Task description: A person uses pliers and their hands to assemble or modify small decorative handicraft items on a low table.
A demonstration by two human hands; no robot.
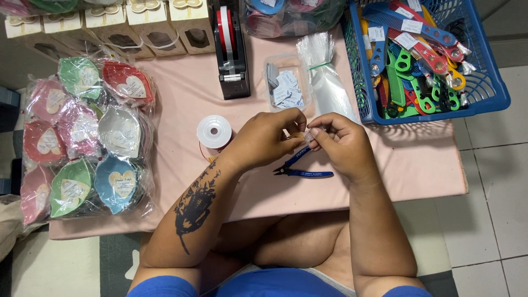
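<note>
Head view looks down on both hands meeting over a pink table [181,93]. What they pinch is hard to make out: a small clear wrapped piece [309,135], mostly hidden by fingers. Left hand [269,137] curls, fingertips grasping it; right hand [341,144] grips it from the other side. Blue-handled cutters [302,171] lie on the table just beneath the hands, beside a white ribbon spool [214,132].

Left hand [269,135] and right hand [338,143], fingertips pinched together.
</note>
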